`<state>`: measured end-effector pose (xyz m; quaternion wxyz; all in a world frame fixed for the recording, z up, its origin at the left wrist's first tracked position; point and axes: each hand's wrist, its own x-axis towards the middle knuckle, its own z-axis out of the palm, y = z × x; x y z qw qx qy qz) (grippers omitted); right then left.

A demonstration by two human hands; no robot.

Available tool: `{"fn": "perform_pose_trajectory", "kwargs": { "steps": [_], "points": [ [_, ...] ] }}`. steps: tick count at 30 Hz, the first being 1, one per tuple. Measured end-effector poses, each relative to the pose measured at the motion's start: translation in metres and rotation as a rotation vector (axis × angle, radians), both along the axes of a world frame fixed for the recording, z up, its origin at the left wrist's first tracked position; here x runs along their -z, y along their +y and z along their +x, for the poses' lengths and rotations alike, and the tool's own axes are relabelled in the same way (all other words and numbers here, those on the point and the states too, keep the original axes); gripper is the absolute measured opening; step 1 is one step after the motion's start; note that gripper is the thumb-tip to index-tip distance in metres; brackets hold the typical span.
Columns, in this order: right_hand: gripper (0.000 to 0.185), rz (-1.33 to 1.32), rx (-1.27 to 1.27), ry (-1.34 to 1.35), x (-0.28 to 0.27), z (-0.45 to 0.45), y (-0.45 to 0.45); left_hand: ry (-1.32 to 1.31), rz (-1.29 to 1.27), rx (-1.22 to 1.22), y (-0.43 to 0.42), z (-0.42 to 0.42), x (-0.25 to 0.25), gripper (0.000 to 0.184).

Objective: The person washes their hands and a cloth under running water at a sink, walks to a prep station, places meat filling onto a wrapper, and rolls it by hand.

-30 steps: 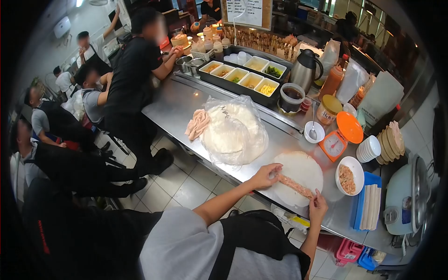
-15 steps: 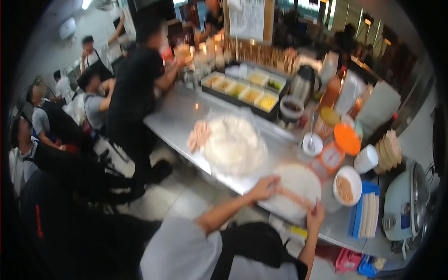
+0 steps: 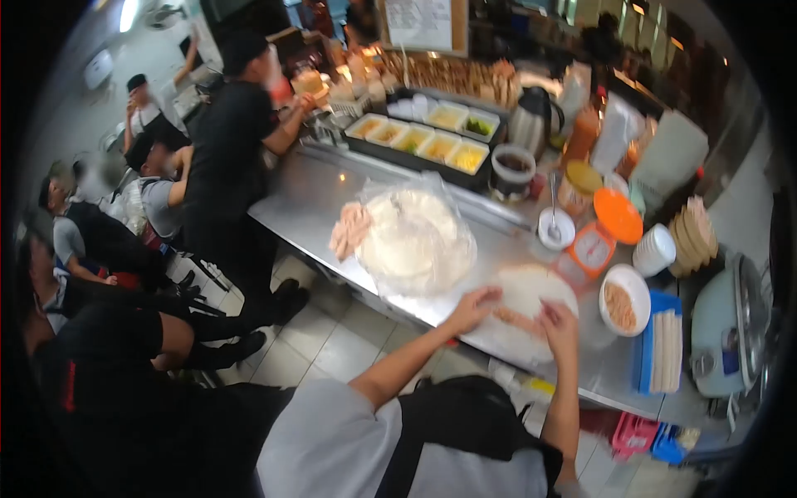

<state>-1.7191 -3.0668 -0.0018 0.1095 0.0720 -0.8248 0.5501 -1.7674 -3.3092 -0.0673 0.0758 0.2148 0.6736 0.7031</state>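
On the steel worktop in front of me lies a round, pale, thin wrapper [image 3: 541, 286]. A strip of pinkish-brown filling [image 3: 516, 319] runs across it. My left hand [image 3: 475, 310] is at the left edge of the wrapper, by one end of the strip, fingers stretched out and nothing visible in them. Over the strip's other end is my right hand [image 3: 559, 325], thumb and fingertips drawn together. Whether filling is between them is too small to tell. Left of the wrapper sits a stack of round wrappers [image 3: 415, 241] in clear plastic.
A white bowl of filling [image 3: 624, 300], an orange scale [image 3: 591, 251] and a blue tray of pale rolls [image 3: 662, 353] stand right. A rice cooker [image 3: 722, 332] is beyond. Pinkish pieces [image 3: 350, 231] lie beside the stack. A co-worker [image 3: 228, 158] stands left; others sit behind.
My left hand has opened and lifted slightly off the strip. My right hand has moved up and inward over the wrapper. The view has shifted slightly.
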Motion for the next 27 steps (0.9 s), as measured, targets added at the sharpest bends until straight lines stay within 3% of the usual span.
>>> {"fn": "perform_pose_trajectory", "kwargs": {
  "steps": [1, 3, 4, 7, 12, 13, 16, 20, 24, 27],
  "points": [
    [0.027, 0.105, -0.051, 0.036, -0.006, -0.011, -0.013, -0.112, 0.225, 0.017, 0.002, -0.004, 0.014, 0.050],
    [0.024, 0.146, -0.107, -0.086, -0.012, -0.028, -0.031, -0.215, 0.320, -0.076, 0.001, -0.008, 0.014, 0.043],
    [0.026, 0.093, -0.143, -0.130, -0.032, -0.029, -0.044, -0.198, 0.424, -0.063, 0.002, -0.014, 0.020, 0.039],
    [0.026, -0.040, -0.153, -0.195, -0.020, -0.041, -0.059, -0.283, 0.608, -0.032, -0.001, -0.012, 0.001, 0.037],
    [0.025, 0.217, -0.182, -0.315, -0.017, -0.041, -0.079, -0.282, 0.458, -0.082, -0.002, -0.007, -0.012, 0.034],
    [0.026, 0.355, -0.173, -0.259, -0.019, -0.037, -0.079, -0.282, 0.459, -0.082, -0.002, -0.006, -0.013, 0.034],
    [0.023, 0.435, -0.155, -0.109, -0.017, -0.033, -0.077, -0.285, 0.375, -0.109, -0.001, -0.002, -0.016, 0.034],
    [0.015, 0.399, -0.187, 0.041, -0.002, -0.034, -0.067, -0.101, 0.163, -0.157, 0.006, 0.005, -0.010, 0.027],
    [0.013, 0.504, -0.108, 0.169, 0.019, -0.037, -0.060, 0.270, -0.246, -0.255, 0.014, 0.007, -0.006, 0.010],
    [0.014, 0.601, -0.246, -0.015, 0.002, -0.037, -0.056, 0.356, -0.356, -0.245, 0.014, 0.008, 0.004, 0.012]
  ]
}}
